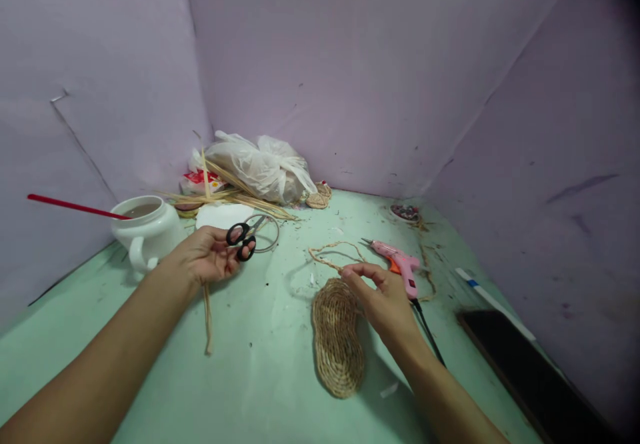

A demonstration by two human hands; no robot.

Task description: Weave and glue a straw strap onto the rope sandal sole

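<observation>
My left hand (pixel 215 255) is closed around the black handles of a pair of scissors (pixel 243 239), whose blades point away to the upper right. A thin ring (pixel 277 236) shows just past the blades. Between thumb and fingertips, my right hand (pixel 383 297) pinches a braided straw cord (pixel 327 263) that curves in a loop above the table. Right below that hand lies a flat coiled straw piece (pixel 339 341), shaped like a shoe sole. A pink glue gun (pixel 397 262) rests just beyond my right hand, its nozzle pointing left.
A white mug (pixel 147 234) with a red stick (pixel 75 206) stands at the left. Straw strips (pixel 235 197) and a tied plastic bag (pixel 267 167) lie at the back. A dark phone-like slab (pixel 520 364) and a white strip (pixel 495 303) are on the right, near a small dish (pixel 406 213).
</observation>
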